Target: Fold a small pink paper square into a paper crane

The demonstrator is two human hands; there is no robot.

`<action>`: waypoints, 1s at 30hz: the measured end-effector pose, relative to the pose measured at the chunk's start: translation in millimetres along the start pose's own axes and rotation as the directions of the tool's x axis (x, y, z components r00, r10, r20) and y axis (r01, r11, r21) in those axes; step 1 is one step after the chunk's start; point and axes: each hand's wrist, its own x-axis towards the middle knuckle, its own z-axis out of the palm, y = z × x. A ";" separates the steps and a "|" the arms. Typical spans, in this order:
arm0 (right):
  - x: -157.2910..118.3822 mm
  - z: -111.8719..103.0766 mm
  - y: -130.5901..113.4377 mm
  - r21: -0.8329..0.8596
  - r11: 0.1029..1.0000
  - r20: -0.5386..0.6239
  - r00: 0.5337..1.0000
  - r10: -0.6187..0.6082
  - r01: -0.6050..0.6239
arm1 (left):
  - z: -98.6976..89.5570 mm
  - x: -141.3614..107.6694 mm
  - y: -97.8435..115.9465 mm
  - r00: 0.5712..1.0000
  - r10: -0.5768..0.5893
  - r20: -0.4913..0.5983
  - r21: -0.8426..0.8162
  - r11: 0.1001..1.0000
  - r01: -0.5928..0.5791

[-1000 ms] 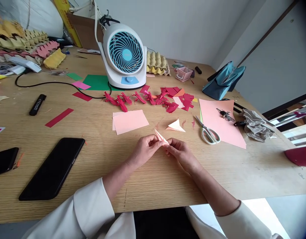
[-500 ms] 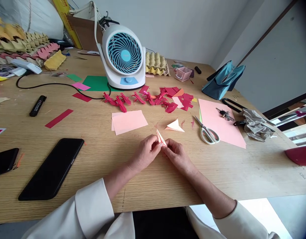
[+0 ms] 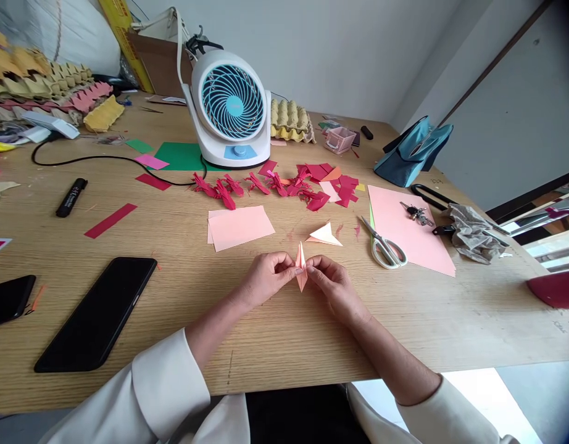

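Between my two hands stands a small folded piece of pink paper (image 3: 302,279), narrow and pointed at top and bottom. My left hand (image 3: 267,277) pinches its left edge with thumb and forefinger. On the other side, my right hand (image 3: 336,290) pinches the right edge the same way. Just beyond them lies another folded pink paper piece (image 3: 325,234), shaped like a dart. Flat pink paper sheets (image 3: 242,228) lie past my left hand. White-handled scissors (image 3: 389,251) rest to the right, their blades pointing away.
Behind are red folded paper figures (image 3: 224,192), red scraps (image 3: 347,188) and a white fan (image 3: 233,111). Keys (image 3: 416,214) sit on a large pink sheet (image 3: 432,253) at right. A black phone (image 3: 99,314), a marker (image 3: 71,197) and a red strip (image 3: 111,221) lie left.
The folded paper has turned from leaning left to upright, and its lower point now shows below my fingers. My hands have drawn slightly apart, each pinching one side.
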 end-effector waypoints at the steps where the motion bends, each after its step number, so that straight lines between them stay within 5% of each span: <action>1: 0.1 -0.8 0.6 0.003 1.000 0.002 1.000 0.006 -0.006 | -0.5 0.1 0.4 1.000 -0.010 0.010 0.006 1.000 0.010; 11: 2.8 1.5 -0.2 -0.013 1.000 0.002 1.000 0.023 -0.023 | 5.5 -1.4 -4.6 1.000 -0.002 0.028 -0.147 0.989 0.006; 20: 2.0 7.9 1.2 0.035 0.999 -0.058 0.998 -0.023 0.025 | 19.8 -7.5 5.7 0.994 -0.106 0.006 -0.410 0.907 0.099; 30: 0.7 10.6 1.2 0.017 0.997 -0.062 0.996 -0.071 0.072 | 13.5 -7.5 7.5 0.997 -0.080 -0.013 -0.307 0.949 0.072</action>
